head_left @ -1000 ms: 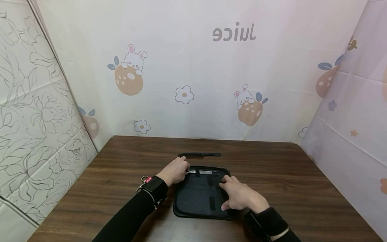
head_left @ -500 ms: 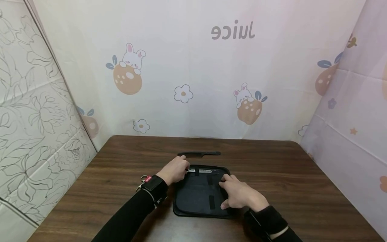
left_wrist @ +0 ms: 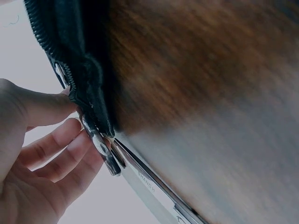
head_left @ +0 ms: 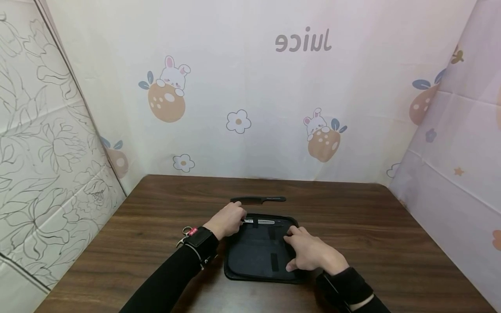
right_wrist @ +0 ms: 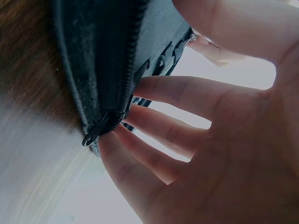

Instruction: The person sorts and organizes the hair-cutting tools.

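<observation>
A black zip case (head_left: 256, 254) with elastic straps lies on the table, its flat inner face up. Thinning scissors (head_left: 266, 222) lie along its far edge, the toothed silver blade under a strap. At the case's far left corner my left hand (head_left: 226, 221) pinches the scissors' handle end, which its fingers largely hide. In the left wrist view the thumb is right at the zip edge. My right hand (head_left: 313, 252) rests on the case's right side, fingers spread and fairly straight. Fingertips touch the zip edge (right_wrist: 126, 70) near a zip pull (right_wrist: 91, 135) in the right wrist view.
A black comb (head_left: 258, 199) lies beyond the case on the wooden table (head_left: 352, 217). Another pair of scissors, with ring handles and a red tag (head_left: 192, 232), shows behind my left wrist; a marked blade (left_wrist: 149, 186) appears in the left wrist view. Printed curtains hang around the table.
</observation>
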